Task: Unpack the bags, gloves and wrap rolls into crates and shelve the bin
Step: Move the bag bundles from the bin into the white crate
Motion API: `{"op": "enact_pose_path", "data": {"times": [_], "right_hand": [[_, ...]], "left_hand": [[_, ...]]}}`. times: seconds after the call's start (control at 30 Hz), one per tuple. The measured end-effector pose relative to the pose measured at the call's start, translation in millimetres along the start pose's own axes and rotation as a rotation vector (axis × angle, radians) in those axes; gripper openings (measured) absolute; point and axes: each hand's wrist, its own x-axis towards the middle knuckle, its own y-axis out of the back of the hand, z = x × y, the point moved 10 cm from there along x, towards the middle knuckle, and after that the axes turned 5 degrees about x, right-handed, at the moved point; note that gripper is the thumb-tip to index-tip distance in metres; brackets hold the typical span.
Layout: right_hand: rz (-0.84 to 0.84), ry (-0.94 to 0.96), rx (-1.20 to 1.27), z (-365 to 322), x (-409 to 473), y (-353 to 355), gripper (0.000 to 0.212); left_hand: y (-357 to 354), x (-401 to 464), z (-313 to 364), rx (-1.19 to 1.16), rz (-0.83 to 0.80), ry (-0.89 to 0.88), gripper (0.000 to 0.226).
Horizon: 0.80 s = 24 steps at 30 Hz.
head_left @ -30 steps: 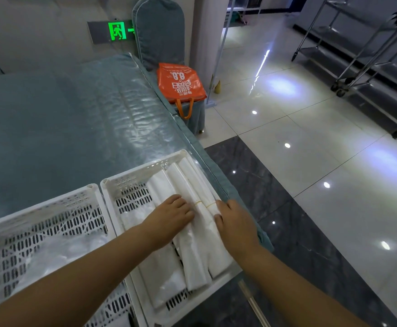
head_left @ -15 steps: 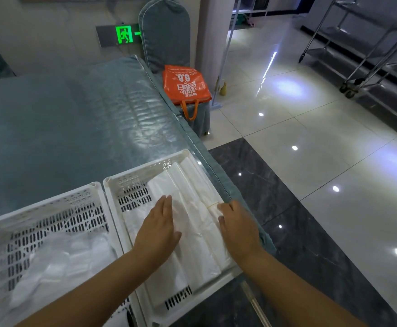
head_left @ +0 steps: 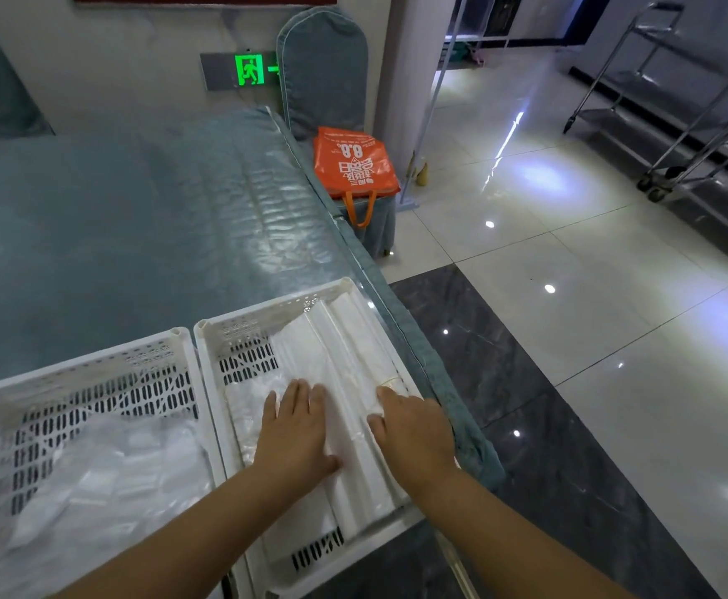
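Observation:
Two white slotted crates stand side by side at the table's near edge. The right crate [head_left: 263, 315] holds folded bundles of white plastic bags [head_left: 345, 352] tied with a rubber band. My left hand [head_left: 295, 430] lies flat on the bundles with straight fingers. My right hand [head_left: 412, 430] rests on the right side of the bundles near the crate's wall, its fingers lightly bent over them. The left crate [head_left: 94, 365] holds loose clear plastic packets [head_left: 107, 473].
The table [head_left: 137, 235] has a teal cloth under clear plastic. An orange bag [head_left: 356, 166] sits on a covered chair [head_left: 323, 67] past the table's far right corner. Metal trolleys [head_left: 690, 114] stand at the far right on the glossy tiled floor.
My left hand has opened from curled to flat and slid toward me over the bag bundles. My right hand stayed at the bundles' right side. The view has tilted up a little.

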Motion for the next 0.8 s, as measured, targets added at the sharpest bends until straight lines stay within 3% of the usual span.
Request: {"op": "enact_pose_path", "data": {"times": [0.13,0.33,0.47,0.63,0.8], "right_hand": [[0.019,-0.053,0.004,4,-7,-2,0.032],[-0.073,0.045,-0.061,-4,-9,-3,0.034],[-0.065,0.071,-0.076,-9,2,11,0.021],[0.08,0.178,-0.011,-47,21,51,0.02],[0.241,0.405,0.218,-149,41,106,0.014]], "left_hand": [[0,0,2,-0.004,0.007,-0.011,0.109],[4,-3,1,-0.015,0.005,-0.016,0.108],[24,-11,-5,-0.046,0.054,-0.031,0.091],[83,-41,-27,-0.093,0.242,-0.013,0.059],[186,-119,-88,-0.117,0.566,0.152,0.035]]}}
